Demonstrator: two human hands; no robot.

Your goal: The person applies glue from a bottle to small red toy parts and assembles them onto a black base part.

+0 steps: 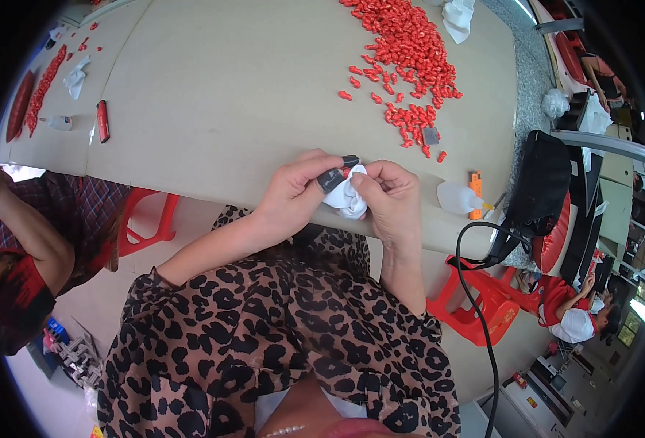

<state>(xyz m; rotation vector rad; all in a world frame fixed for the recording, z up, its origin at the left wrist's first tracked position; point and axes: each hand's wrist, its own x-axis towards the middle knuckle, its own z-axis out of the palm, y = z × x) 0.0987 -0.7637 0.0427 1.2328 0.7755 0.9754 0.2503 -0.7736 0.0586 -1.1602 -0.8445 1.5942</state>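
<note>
Head view, looking down at the near edge of a beige desk point(213, 95). The left hand point(293, 190) has its grip clamped on a small dark grey piece point(335, 175), thumb and forefinger pinching it at the desk edge, just above picture centre. The right hand point(389, 193) has its grip closed on a crumpled white cloth point(348, 197), which is pressed against the grey piece; a small red part point(345, 172) shows between them. At one o'clock from the hands lies a wide scatter of small red pieces point(406, 51), with a small grey block point(430, 135) at its near end. At three o'clock, near the desk edge, a white squeeze bottle point(457, 198) lies beside an orange object point(475, 194). At ten o'clock, well apart, lies a red and black tool point(102, 120). Another person's arm point(27, 233) shows at nine o'clock. A black cable point(476, 292) hangs at four o'clock.
</note>
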